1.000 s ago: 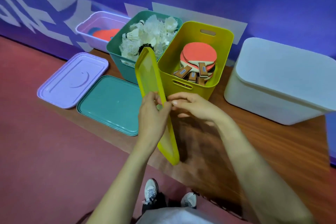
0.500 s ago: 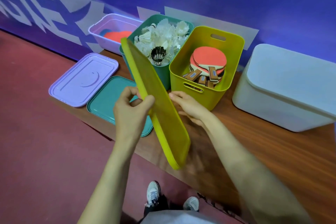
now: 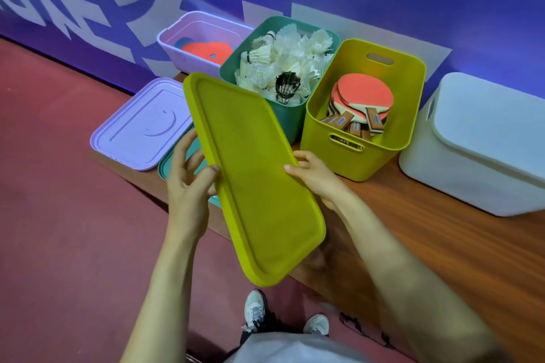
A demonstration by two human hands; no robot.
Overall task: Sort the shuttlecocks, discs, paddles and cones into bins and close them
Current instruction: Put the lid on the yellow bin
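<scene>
the closing step is in hand: the yellow lid [image 3: 253,174] is held tilted before the open bin [image 3: 362,162] of paddles [image 3: 365,94], gripped at its long edges by the left hand [image 3: 188,183] and right hand [image 3: 317,177], and needs to be levelled and pressed on.

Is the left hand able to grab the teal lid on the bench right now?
Probably not yet: the left hand grips the yellow lid, shared with the right hand, and that lid covers most of the teal lid. It lies just beneath, so letting go should clear the way.
</scene>
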